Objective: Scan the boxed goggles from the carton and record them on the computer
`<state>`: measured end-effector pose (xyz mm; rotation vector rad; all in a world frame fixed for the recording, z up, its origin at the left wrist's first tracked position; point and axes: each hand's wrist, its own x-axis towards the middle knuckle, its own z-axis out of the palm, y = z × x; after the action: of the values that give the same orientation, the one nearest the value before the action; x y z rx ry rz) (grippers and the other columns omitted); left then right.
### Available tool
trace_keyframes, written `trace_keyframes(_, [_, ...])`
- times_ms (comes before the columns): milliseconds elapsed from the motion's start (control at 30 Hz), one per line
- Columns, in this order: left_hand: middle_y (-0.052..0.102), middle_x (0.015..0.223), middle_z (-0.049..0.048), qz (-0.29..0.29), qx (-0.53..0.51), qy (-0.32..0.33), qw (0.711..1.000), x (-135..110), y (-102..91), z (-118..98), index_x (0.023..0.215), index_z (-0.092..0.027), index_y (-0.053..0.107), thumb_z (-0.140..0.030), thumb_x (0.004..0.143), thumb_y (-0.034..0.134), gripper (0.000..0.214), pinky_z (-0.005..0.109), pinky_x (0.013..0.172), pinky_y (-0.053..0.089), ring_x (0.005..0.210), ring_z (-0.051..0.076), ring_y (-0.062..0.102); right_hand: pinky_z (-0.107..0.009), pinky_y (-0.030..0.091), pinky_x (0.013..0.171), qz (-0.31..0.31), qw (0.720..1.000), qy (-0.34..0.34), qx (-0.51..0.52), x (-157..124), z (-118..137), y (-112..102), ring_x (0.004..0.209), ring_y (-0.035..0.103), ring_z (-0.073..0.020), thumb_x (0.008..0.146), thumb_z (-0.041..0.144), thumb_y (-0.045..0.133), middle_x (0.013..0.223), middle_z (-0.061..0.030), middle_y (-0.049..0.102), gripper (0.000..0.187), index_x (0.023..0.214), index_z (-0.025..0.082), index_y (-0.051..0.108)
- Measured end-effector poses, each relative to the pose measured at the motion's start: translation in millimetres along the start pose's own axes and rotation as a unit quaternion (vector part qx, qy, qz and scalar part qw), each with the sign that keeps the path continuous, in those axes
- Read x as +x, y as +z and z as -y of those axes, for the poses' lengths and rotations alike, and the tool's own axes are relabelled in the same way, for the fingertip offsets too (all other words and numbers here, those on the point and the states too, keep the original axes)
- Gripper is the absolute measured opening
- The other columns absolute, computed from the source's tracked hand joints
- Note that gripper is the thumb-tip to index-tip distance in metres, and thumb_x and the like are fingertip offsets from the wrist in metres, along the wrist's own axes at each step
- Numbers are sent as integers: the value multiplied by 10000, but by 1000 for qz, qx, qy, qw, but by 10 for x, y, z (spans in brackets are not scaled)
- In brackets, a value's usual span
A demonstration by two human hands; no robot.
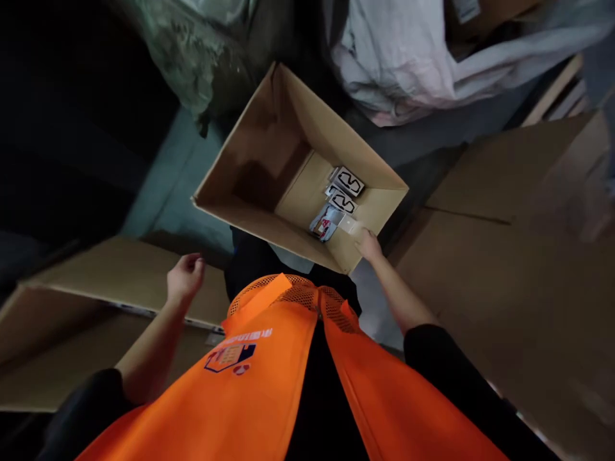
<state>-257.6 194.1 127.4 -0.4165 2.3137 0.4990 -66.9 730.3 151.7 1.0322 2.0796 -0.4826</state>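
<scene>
My right hand (369,245) pinched a pale packet (350,224) by its near end, the fingers closed on it and its far end pointing into the open box (321,118). The packet was over the inside of the box, in front of the bag (323,223) and the marked packs (350,182); blur kept me from telling whether it touched the bag. My left hand (186,276) was well apart from the box, fingers curled, with nothing visible in them; I could not tell whether the tips were pressed together.

To handle the packet well, I judged, I needed a light, steady pinch, the packet kept flat and the wrist quiet, so that its far end would not catch the bag or knock the packs. Lowering it was likely safer than letting it drop.

My right hand crossed the line of the right-hand rim, so the edge could scrape my wrist. The packs crowded the far side there; more room lay toward the left end, over bare cardboard. Outside, a big carton (519,275) stood near my right forearm and another carton (110,266) beside my left, leaving little sideways swing for the elbows.
</scene>
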Motion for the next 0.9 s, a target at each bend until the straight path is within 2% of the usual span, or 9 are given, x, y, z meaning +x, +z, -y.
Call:
trace_keyframes(67, [824,1020,84,-7,-16,-52,998,-596,428,101,1075,-205,726,-346,939,559,256,455,1052,625,1087,318,790,-421,432,1274,12,999,-25,-24,449,-110,-11,1521,551,-347,985,276,719,1635,-235,591,731,1668,120,506])
trace_keyframes(167, [828,979,100,21,-66,-103,992,-1430,1031,-14,1082,-209,724,-386,919,552,295,406,948,655,999,311,806,-417,438,1260,39,997,-28,-55,853,-259,72,1514,561,-349,981,333,755,1630,-239,589,776,1681,134,485])
trace_keyframes(233, [830,985,91,19,-100,-89,991,-1754,1315,-194,1129,-223,737,-457,928,562,355,406,914,661,951,310,804,-412,442,1256,61,995,-15,-82,1020,-336,205,1520,565,-346,963,358,790,1635,-244,585,823,1689,137,470])
trace_keyframes(300, [832,1011,78,-4,-142,-42,989,-1792,1518,-418,1168,-245,745,-539,964,560,404,421,932,661,948,309,805,-413,435,1264,80,990,1,-116,1198,-367,417,1540,552,-351,946,376,816,1652,-259,566,894,1713,125,432])
trace_keyframes(367, [834,1040,65,-11,-198,3,980,-1552,1718,-678,1178,-264,751,-606,993,574,427,433,978,658,981,307,808,-420,413,1288,93,984,13,-152,1434,-351,717,1588,506,-362,935,406,835,1709,-275,504,996,1759,119,354])
trace_keyframes(467, [835,1088,65,50,-298,23,953,-877,2190,-1119,1199,-269,764,-656,1004,603,463,432,1000,659,1019,300,805,-451,335,1354,112,973,15,-202,1874,-304,1313,1703,336,-386,918,464,864,1847,-267,292,1166,1826,150,202])
trace_keyframes(633, [814,1086,100,142,-469,1,872,178,3454,-1827,1194,-225,773,-555,1021,623,402,394,928,655,971,260,785,-563,163,1405,61,963,52,-257,2562,-437,2139,1754,114,-472,919,432,877,1900,-290,-37,1219,1844,172,126])
trace_keyframes(767, [786,979,80,137,-530,-16,837,672,4351,-2217,1122,-187,769,-404,996,666,271,376,877,635,849,215,745,-589,191,1382,-20,961,-7,-275,3059,-706,2025,1729,172,-442,1025,387,715,1899,-286,29,977,1830,189,198])
trace_keyframes(900, [783,956,85,105,-527,-53,842,1054,5001,-2445,1075,-162,763,-277,960,667,188,387,917,614,847,215,727,-580,281,1334,46,944,-95,-313,3468,-805,1527,1633,345,-441,960,479,822,1822,-262,297,1057,1821,254,251])
